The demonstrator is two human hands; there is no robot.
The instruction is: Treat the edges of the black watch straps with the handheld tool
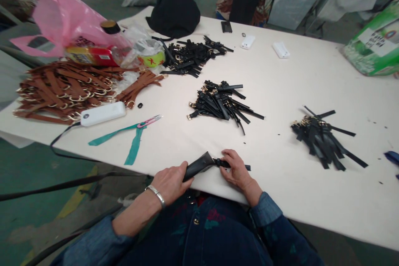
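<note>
My left hand is wrapped round a flat black leather-like piece at the table's front edge. A short black buckle strap extends from the piece's far end, and my right hand pinches it, its free tip showing past my fingers. Beyond my hands lies a heap of black straps with gold buckles. Another pile of black straps sits to the right. On the left, pink thread snips with teal cloth strips tied on rest on the table.
Brown straps with metal rings are heaped at the left beside a white power bank. Behind them are a pink bag and a bottle. Farther back lie more black straps and a black cap. A green bag stands far right.
</note>
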